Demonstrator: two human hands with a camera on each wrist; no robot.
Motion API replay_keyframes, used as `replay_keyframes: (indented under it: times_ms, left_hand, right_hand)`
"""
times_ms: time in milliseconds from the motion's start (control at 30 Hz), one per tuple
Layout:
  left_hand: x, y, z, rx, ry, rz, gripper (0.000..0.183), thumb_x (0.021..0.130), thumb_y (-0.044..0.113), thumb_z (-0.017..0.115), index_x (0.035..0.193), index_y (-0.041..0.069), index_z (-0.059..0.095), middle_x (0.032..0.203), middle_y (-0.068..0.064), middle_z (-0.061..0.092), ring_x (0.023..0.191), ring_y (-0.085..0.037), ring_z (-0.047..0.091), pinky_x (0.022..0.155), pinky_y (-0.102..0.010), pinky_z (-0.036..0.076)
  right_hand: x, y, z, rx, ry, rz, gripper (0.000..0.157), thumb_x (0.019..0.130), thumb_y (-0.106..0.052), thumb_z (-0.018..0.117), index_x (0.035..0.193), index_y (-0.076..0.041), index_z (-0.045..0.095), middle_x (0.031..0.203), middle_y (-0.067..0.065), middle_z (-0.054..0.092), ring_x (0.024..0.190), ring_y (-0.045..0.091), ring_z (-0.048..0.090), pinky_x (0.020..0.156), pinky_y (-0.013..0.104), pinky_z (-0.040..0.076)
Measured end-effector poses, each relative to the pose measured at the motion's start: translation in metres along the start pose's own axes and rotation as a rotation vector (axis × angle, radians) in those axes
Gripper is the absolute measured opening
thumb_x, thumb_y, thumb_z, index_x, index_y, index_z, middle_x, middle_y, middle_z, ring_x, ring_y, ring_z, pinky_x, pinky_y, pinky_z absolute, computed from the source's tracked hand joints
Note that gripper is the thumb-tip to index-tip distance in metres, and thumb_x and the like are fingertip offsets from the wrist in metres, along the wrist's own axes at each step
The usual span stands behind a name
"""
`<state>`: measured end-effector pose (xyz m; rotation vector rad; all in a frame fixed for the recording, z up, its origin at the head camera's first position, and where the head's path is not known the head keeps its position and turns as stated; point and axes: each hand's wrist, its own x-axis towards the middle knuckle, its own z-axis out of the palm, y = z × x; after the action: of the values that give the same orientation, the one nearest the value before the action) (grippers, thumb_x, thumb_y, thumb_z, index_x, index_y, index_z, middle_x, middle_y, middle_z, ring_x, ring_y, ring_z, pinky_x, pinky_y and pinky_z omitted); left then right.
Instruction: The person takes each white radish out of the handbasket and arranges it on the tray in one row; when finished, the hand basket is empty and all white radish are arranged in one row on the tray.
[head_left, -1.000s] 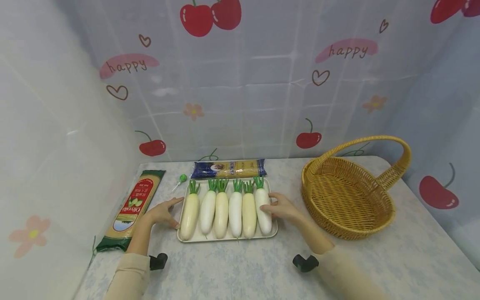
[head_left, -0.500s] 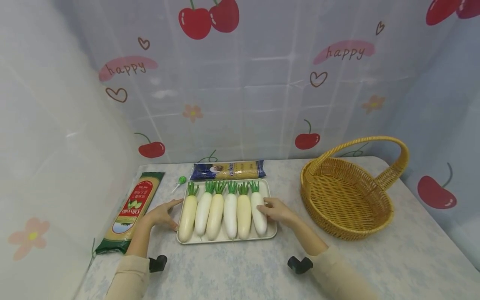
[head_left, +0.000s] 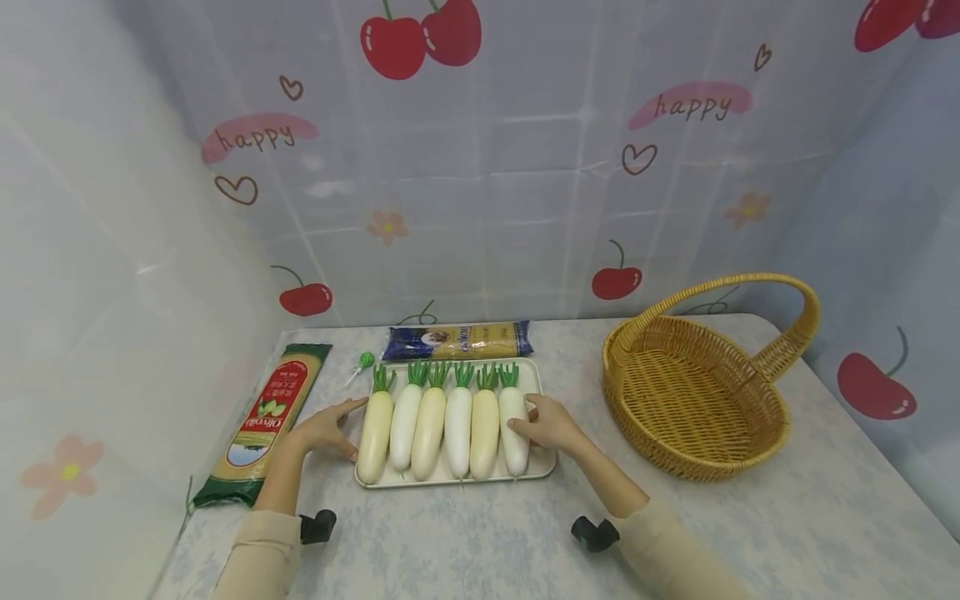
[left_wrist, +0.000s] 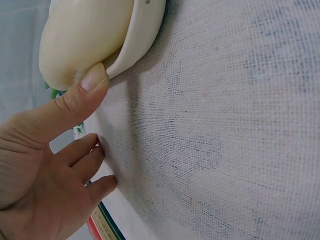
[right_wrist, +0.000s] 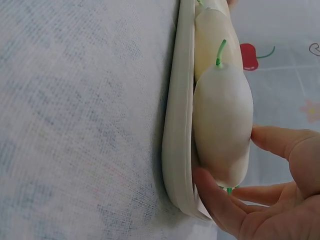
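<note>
Several white radishes with green tops lie side by side on a white tray [head_left: 542,463]. My right hand [head_left: 553,425] grips the rightmost radish [head_left: 514,437], thumb on its upper face and fingers along its right side. In the right wrist view that radish [right_wrist: 223,117] rests inside the tray wall [right_wrist: 177,145], with fingers reaching between them. My left hand [head_left: 322,429] is at the tray's left edge beside the leftmost, creamier radish [head_left: 375,437]. The left wrist view has its thumb [left_wrist: 92,80] touching near this radish's end and the tray rim, its other fingers loosely bent by the cloth.
A wicker basket [head_left: 693,400] with a tall handle stands at the right. One pasta packet [head_left: 457,340] lies behind the tray, another pasta packet [head_left: 266,421] at the left. A green lollipop [head_left: 366,360] sits between them. A patterned curtain [head_left: 480,192] closes off the back.
The radishes have shifted left and closer together on the tray. My right hand has moved left with the rightmost one, which now stands straighter. The left hand has stayed at the tray edge.
</note>
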<state>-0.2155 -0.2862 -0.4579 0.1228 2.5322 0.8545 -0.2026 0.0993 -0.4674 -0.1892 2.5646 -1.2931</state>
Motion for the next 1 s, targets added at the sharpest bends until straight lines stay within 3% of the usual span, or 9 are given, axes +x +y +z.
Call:
replay_keyframes:
  times_ms: [300, 433, 533, 667, 1000]
  left_hand:
    - [0.0, 0.001, -0.005, 0.014, -0.026, 0.029, 0.105, 0.058, 0.02, 0.089, 0.146, 0.009, 0.034, 0.145, -0.036, 0.024, 0.131, -0.054, 0.024, 0.102, -0.064, 0.029]
    - [0.002, 0.003, -0.003, 0.025, -0.005, 0.014, 0.106, 0.056, 0.014, 0.089, 0.146, 0.007, 0.033, 0.144, -0.034, 0.03, 0.131, -0.052, 0.027, 0.103, -0.062, 0.03]
    - [0.003, 0.005, -0.002, 0.075, 0.015, 0.039, 0.106, 0.054, 0.007, 0.087, 0.145, 0.004, 0.033, 0.14, -0.034, 0.036, 0.128, -0.052, 0.033, 0.1, -0.06, 0.036]
    - [0.004, 0.009, 0.001, 0.121, 0.023, 0.054, 0.106, 0.053, 0.006, 0.087, 0.144, 0.002, 0.033, 0.138, -0.035, 0.038, 0.126, -0.053, 0.036, 0.098, -0.061, 0.037]
    - [0.003, 0.018, 0.004, 0.162, 0.013, -0.007, 0.11, 0.053, 0.014, 0.09, 0.145, 0.002, 0.031, 0.141, -0.034, 0.035, 0.129, -0.052, 0.032, 0.101, -0.062, 0.033]
  right_hand:
    - [-0.01, 0.005, -0.009, 0.002, 0.045, -0.038, 0.061, 0.084, -0.019, 0.068, 0.131, 0.012, 0.044, 0.1, 0.023, 0.064, 0.068, 0.023, 0.066, 0.061, 0.032, 0.056]
    - [-0.012, 0.007, -0.012, 0.027, 0.035, -0.046, 0.058, 0.084, -0.018, 0.068, 0.13, 0.011, 0.046, 0.102, 0.023, 0.063, 0.078, 0.026, 0.067, 0.062, 0.032, 0.057]
    - [-0.014, 0.007, -0.013, 0.031, 0.023, -0.055, 0.058, 0.084, -0.018, 0.068, 0.13, 0.011, 0.047, 0.102, 0.023, 0.063, 0.082, 0.028, 0.066, 0.063, 0.033, 0.057]
    - [-0.014, 0.008, -0.014, 0.037, 0.011, -0.057, 0.058, 0.084, -0.017, 0.068, 0.13, 0.012, 0.046, 0.101, 0.022, 0.063, 0.08, 0.026, 0.066, 0.063, 0.033, 0.057]
    - [-0.013, 0.014, -0.016, 0.051, 0.007, -0.079, 0.057, 0.084, -0.015, 0.068, 0.128, 0.012, 0.047, 0.099, 0.02, 0.064, 0.078, 0.023, 0.066, 0.066, 0.032, 0.056]
